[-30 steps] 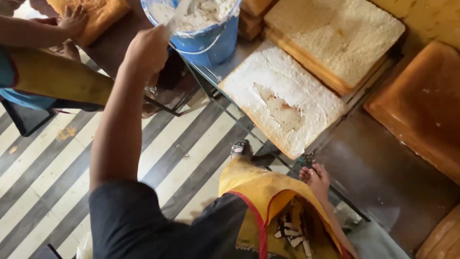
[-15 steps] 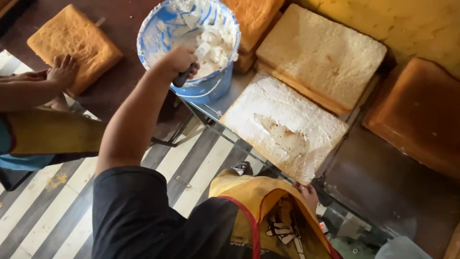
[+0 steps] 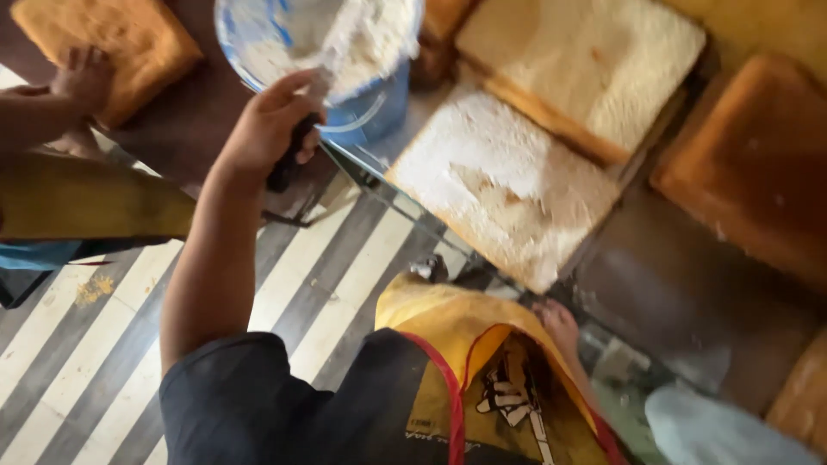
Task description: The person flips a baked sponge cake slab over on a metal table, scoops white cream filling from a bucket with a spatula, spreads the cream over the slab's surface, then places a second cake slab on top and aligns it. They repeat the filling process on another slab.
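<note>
Left hand (image 3: 267,129) – fingers clamped on a dark-handled spatula (image 3: 301,129) – dips into a blue bucket (image 3: 345,60) of white cream, far left. Right hand (image 3: 560,327), fingers loosely apart, rests at the dark worktop (image 3: 689,301) edge beside a cream-coated cake (image 3: 500,185); striped floor (image 3: 103,344) below.

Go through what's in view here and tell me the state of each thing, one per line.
Blue bucket: open, holds white cream.
Left hand: closed on a dark-handled tool reaching into the bucket.
Right hand: resting at the table edge, holding nothing.
Near cake slab: partly coated in cream, bare patch in the middle.
Far cake slab: cut face up, uncoated.
Another person's hand: resting on a brown slab.
</note>
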